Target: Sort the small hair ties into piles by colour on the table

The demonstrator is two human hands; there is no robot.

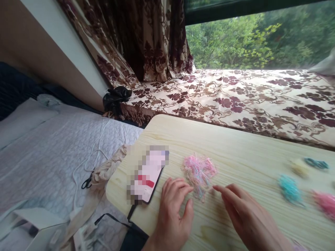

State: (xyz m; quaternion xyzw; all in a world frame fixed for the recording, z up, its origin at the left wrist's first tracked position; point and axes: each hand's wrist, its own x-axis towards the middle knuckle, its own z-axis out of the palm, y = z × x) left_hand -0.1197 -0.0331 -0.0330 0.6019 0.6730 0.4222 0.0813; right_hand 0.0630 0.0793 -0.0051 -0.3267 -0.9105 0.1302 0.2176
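A loose pile of thin, shiny strands (199,172), mostly pink with pale blue and beige ones, lies on the wood-patterned table (178,132). Just left of the pile's lower part is my left hand (175,212), its fingers slightly bent and the thumb apart, nothing visible in it. My right hand (243,209) is on the other side, index finger stretched towards the pile and its tip close to the edge; nothing shows in it. Whether either hand touches the strands is hard to tell. A phone (149,176), partly pixelated, lies left of my left hand.
Towards the right lie a turquoise bundle (290,189), a pink bundle (324,204), a cream bundle (299,168) and a dark teal one (316,163). A bed (60,139) with a white cable stands left. Behind the table runs a flower-patterned window ledge (230,94).
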